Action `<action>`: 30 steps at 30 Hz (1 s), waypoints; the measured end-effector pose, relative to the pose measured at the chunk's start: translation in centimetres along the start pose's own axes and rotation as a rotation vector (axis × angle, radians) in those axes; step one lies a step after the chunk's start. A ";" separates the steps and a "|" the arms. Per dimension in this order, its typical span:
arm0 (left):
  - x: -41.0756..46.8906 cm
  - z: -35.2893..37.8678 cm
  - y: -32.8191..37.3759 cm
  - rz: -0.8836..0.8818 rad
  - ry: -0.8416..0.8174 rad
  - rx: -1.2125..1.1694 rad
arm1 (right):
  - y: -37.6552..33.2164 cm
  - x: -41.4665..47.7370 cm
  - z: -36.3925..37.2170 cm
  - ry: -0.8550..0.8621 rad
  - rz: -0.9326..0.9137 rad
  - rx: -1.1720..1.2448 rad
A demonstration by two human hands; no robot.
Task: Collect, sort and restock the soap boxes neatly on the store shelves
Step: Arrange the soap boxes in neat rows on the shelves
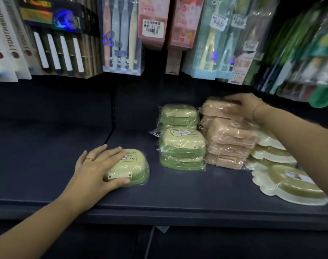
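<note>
Head view | green stacks [181, 144] and pink stacks [232, 139] sorted on shelf [47, 146] | left hand [96, 165] grips lone green box [133, 165] (not yet stacked) | right hand [241, 106] atop far pink stack [215, 111], grip blurred

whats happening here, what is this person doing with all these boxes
A person is stocking a dark shelf. The left hand grips a lone green soap box at the front left. The right hand lies on the top pink soap box of the rear stack; blur hides its grip. Two green stacks and another pink stack stand in the middle, scalloped soap dishes at the right.
</note>
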State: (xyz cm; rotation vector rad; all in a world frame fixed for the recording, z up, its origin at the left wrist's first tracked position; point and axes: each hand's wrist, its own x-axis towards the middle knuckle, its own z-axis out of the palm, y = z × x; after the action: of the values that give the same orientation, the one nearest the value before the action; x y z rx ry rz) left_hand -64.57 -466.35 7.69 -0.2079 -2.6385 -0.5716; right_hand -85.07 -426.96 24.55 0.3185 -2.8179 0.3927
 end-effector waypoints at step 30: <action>-4.1 -2.5 -1.2 -0.192 -0.326 0.250 | -22.2 -14.3 12.7 -0.380 -0.544 -0.073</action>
State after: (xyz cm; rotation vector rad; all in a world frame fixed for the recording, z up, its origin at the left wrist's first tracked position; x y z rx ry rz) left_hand -60.20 -468.71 7.46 0.0331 -3.0371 -0.2791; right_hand -69.16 -449.00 13.69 1.2166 -2.9170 0.1133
